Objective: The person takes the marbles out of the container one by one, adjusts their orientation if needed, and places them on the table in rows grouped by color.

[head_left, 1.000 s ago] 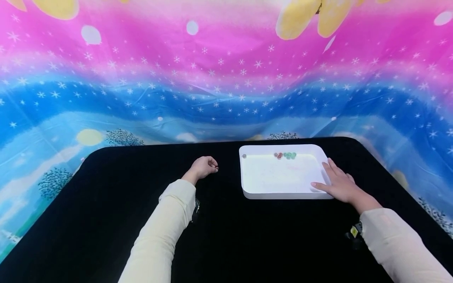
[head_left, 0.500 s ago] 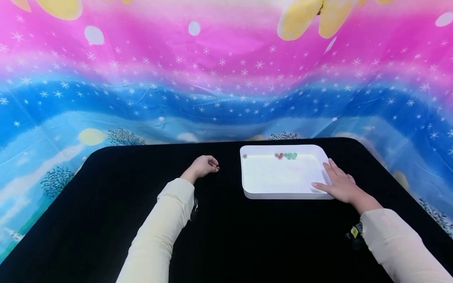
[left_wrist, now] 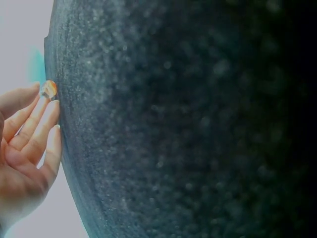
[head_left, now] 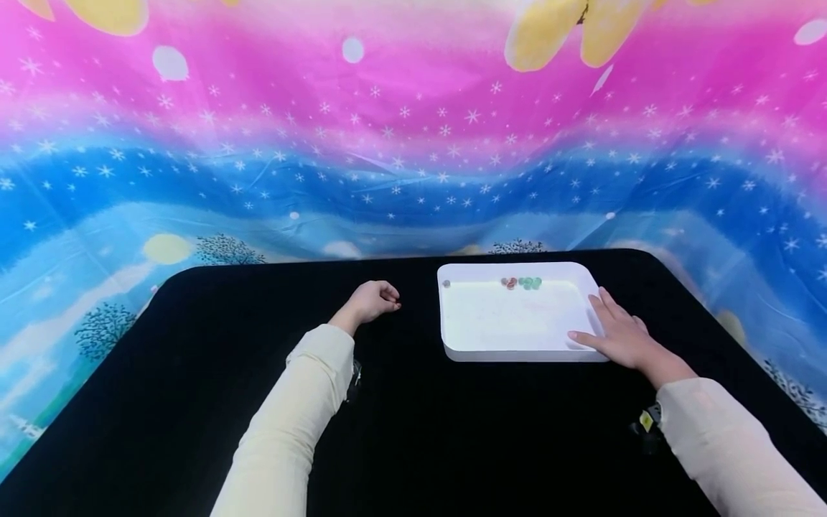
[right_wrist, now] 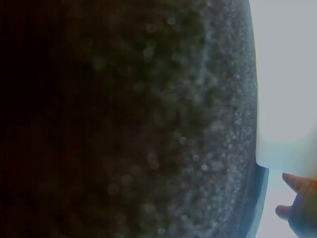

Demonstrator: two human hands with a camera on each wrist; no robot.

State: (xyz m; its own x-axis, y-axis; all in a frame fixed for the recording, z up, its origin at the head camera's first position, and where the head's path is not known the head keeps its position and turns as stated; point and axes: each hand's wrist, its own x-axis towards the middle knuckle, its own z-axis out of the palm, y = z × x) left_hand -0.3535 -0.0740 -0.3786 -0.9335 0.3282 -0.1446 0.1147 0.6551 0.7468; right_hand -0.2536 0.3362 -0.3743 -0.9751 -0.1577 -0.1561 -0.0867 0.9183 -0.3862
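In the head view my left hand [head_left: 372, 301] is over the black table, left of the white tray [head_left: 510, 356]. Its thumb and fingertips pinch a small glass marble [left_wrist: 49, 89], clear with orange and white in the left wrist view. My right hand [head_left: 622, 334] rests on the tray's front right corner, fingers fairly straight along the right rim and thumb reaching over the front rim. Along the tray's back wall lie several green marbles [head_left: 530, 283], a few reddish marbles [head_left: 511, 283] beside them, and one greyish marble [head_left: 446, 284] in the back left corner.
The black cloth-covered table [head_left: 413, 438] carries the tray near its far edge. Behind it hangs a pink and blue printed backdrop [head_left: 400, 143]. Small dark devices, one being the right wrist camera [head_left: 648, 424], sit under the sleeves.
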